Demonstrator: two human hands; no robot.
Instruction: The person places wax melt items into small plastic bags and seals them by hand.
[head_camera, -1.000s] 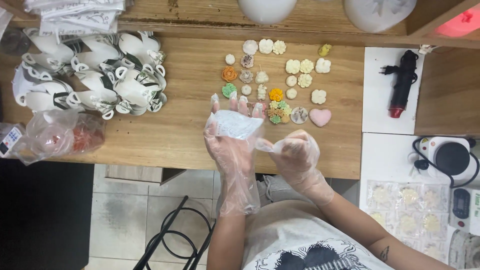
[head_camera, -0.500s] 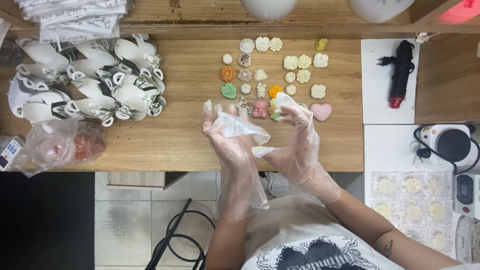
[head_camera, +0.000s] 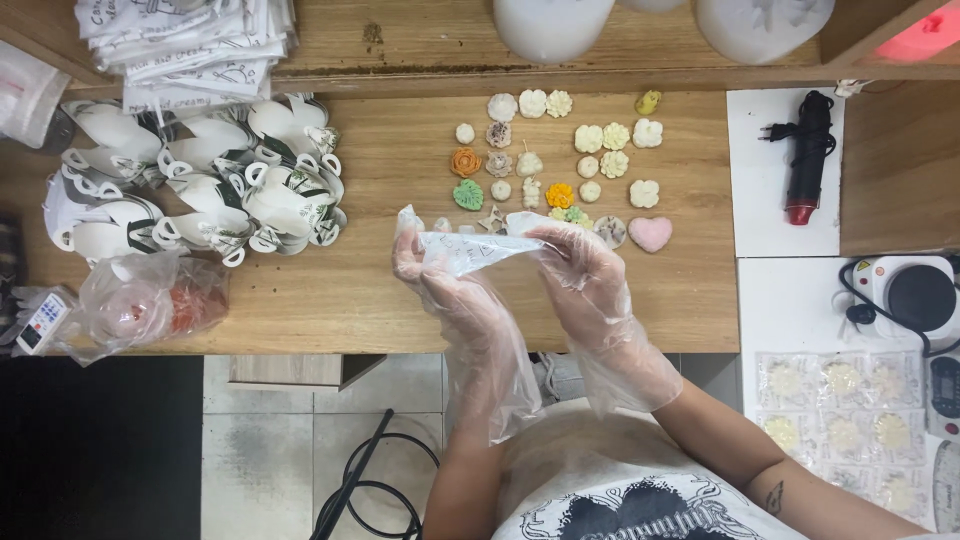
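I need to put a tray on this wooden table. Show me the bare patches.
Best: the bare wood between the pile of white cups and the small moulded flowers. A strip of wood also runs along the near edge, left of the left hand. Crowded: the flower cluster, where the left hand and right hand hold a clear bag, and the cup corner with the crumpled plastic bag.

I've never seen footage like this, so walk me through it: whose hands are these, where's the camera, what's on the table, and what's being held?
The camera sits on a person's head and looks straight down at a wooden table. Both hands wear loose clear plastic gloves. The left hand and right hand hold a small clear plastic bag between them. Beyond it lie small moulded shapes: flowers, shells, a pink heart. On the left are folded white paper pieces and a crumpled plastic bag. On the right are a black heat tool and a small hot plate.
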